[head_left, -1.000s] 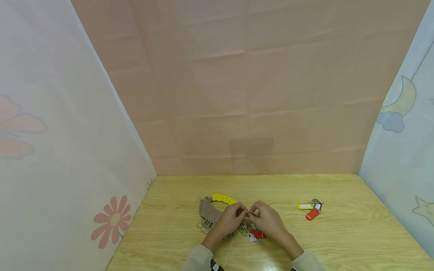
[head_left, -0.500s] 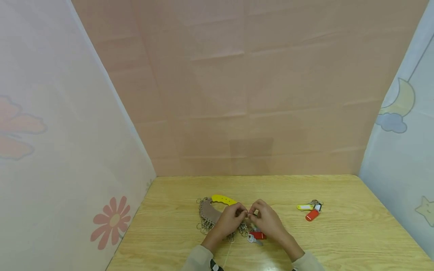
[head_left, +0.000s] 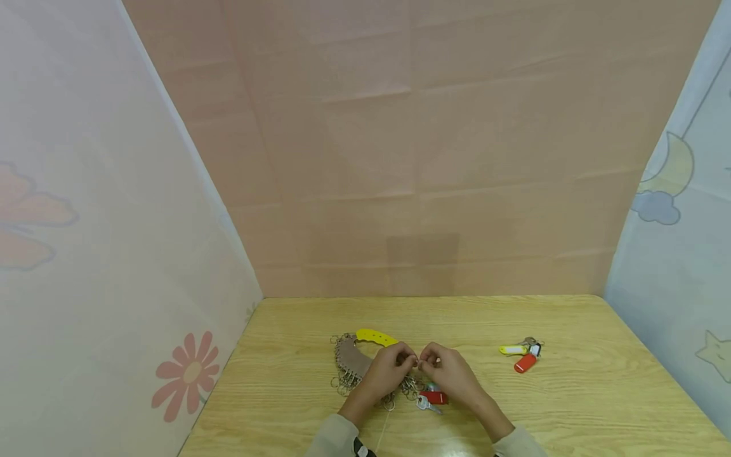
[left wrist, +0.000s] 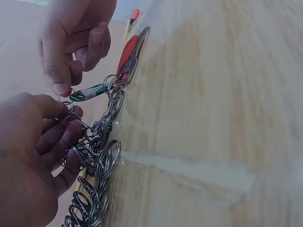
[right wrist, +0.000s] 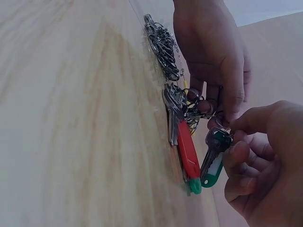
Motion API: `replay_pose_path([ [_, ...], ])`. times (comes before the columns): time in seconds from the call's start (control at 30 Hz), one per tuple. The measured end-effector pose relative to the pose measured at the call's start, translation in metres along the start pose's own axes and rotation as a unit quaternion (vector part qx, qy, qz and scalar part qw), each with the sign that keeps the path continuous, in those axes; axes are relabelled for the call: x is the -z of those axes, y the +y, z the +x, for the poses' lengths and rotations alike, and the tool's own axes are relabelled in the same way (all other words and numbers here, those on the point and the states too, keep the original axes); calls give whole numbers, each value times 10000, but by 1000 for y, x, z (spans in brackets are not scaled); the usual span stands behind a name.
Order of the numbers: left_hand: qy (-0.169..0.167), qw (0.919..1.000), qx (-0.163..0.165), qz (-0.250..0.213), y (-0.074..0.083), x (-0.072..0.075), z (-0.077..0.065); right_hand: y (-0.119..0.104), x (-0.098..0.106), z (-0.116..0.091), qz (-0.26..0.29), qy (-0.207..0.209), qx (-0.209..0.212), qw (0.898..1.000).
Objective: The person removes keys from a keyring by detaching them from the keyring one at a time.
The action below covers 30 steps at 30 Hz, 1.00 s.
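Observation:
On the table lies a brown crescent-shaped key holder [head_left: 352,357] with a yellow handle [head_left: 377,336] and many metal rings and clips along its edge. My left hand [head_left: 390,368] pinches one of its metal rings [left wrist: 70,108] between thumb and fingers. Close to those fingertips, my right hand [head_left: 451,374] pinches a split ring [right wrist: 223,132] that carries a dark key [right wrist: 215,149] and a green tag [right wrist: 214,171]. The rings meet or nearly meet; fingertips partly hide them. Below the hands lies a red key tag [head_left: 436,397] with a silver key [head_left: 427,404].
Farther right on the wooden table [head_left: 594,381] lies another bunch of keys with a yellow tag [head_left: 513,350] and a red tag [head_left: 525,363]. A pinkish-brown backdrop [head_left: 342,158] rises behind the table, with pale printed sheets on both sides.
Both hands stay almost in place. The dark piece at the right fingertips has dropped from sight in the head view, and a green patch now shows below the right hand.

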State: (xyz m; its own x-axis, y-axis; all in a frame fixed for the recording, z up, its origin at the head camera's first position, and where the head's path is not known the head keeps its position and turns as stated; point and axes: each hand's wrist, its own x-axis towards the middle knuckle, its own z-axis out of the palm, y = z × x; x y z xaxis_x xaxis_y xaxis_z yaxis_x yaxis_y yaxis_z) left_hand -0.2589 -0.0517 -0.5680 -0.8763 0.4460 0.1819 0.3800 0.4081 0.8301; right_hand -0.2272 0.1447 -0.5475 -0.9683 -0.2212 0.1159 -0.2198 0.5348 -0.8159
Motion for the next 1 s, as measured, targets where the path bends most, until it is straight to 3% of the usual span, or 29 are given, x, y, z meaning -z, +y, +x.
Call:
replay_pose_path([
  [0.37, 0, 9999, -114, -29, -1, -1, 0, 0, -2, 1, 393, -160, -212, 9989],
  [1.0, -49, 10000, -14, -42, -1, 0, -1, 1, -2, 1, 649, -219, -205, 9974],
])
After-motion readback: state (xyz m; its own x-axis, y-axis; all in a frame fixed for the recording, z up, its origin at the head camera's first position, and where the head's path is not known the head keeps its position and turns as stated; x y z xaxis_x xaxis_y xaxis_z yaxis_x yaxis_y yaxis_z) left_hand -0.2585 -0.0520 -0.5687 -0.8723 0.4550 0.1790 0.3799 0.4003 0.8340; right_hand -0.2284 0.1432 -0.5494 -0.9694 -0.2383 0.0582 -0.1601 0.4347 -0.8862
